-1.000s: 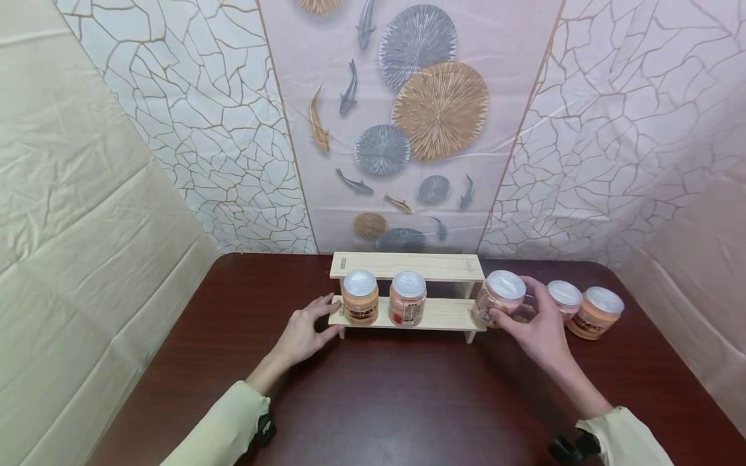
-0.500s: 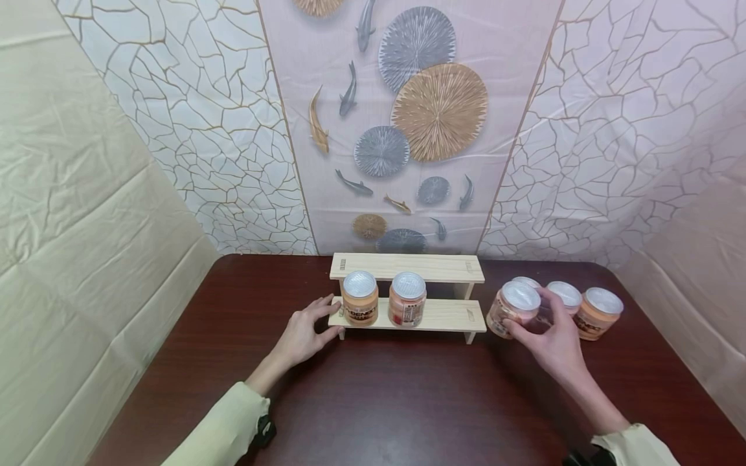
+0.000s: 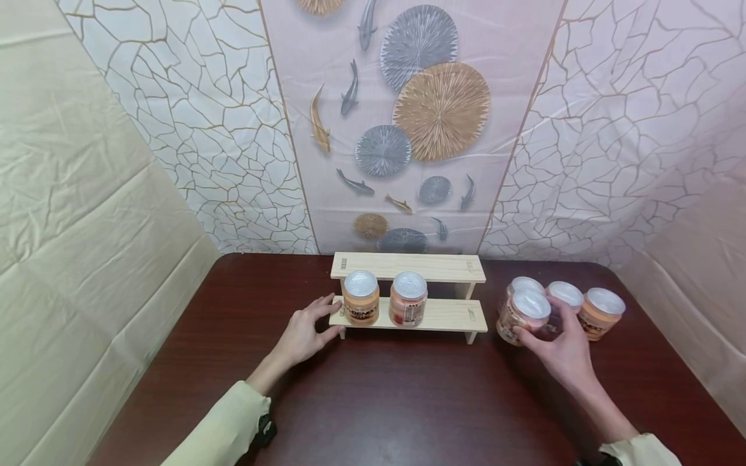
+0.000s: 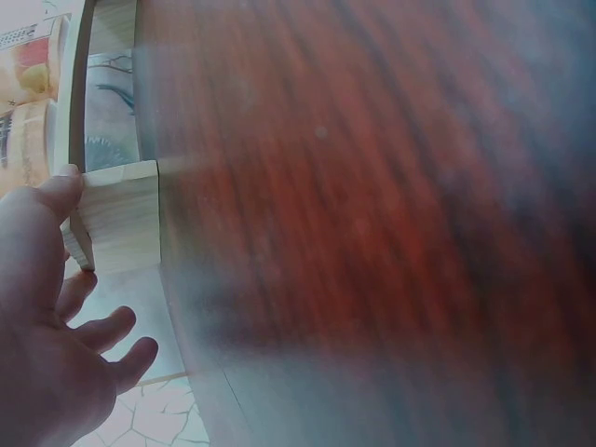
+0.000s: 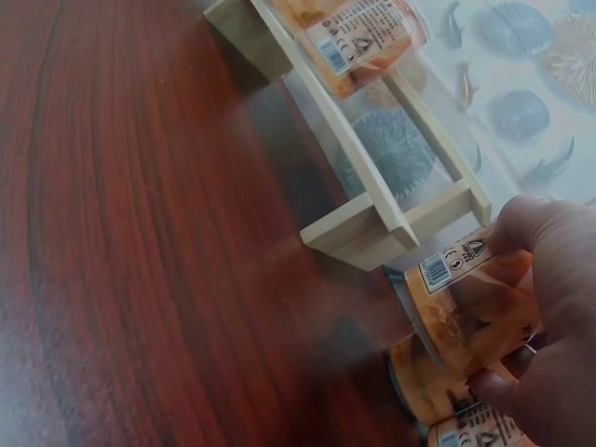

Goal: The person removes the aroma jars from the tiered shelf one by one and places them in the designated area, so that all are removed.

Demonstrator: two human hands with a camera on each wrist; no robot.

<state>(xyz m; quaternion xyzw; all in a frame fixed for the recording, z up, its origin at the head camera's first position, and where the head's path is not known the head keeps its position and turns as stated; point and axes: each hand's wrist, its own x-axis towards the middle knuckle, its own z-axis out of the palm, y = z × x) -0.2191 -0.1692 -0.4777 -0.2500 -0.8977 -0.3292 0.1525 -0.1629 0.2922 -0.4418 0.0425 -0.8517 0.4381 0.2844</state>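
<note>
A two-tier wooden shelf [image 3: 443, 315] stands on the table. My left hand [image 3: 303, 333] grips the left end of its lower tier, thumb at the front edge [image 4: 37, 251]. Two clear fruit jars with silvery lids sit on that tier: an orange one [image 3: 361, 304] at the left end and a pinkish-labelled one [image 3: 408, 304] beside it. To the right of the shelf my right hand [image 3: 562, 346] holds another fruit jar [image 3: 521, 320] by its sides, thumb in front. In the right wrist view this jar [image 5: 475, 307], barcode label showing, overlaps a jar [image 5: 424, 382] behind it.
Three more jars stand at the table's right: one [image 3: 524, 283] partly hidden behind the held jar, one [image 3: 565, 294] behind my fingers, and an orange one [image 3: 602, 314] farthest right. The shelf's upper tier [image 3: 402, 265] rises behind the lower. Patterned cloth [image 3: 408, 194] hangs at the table's back edge.
My right hand has moved the held jar rightward, from the lower tier's right end to in front of the other jars. The left hand has stayed at the shelf's left end.
</note>
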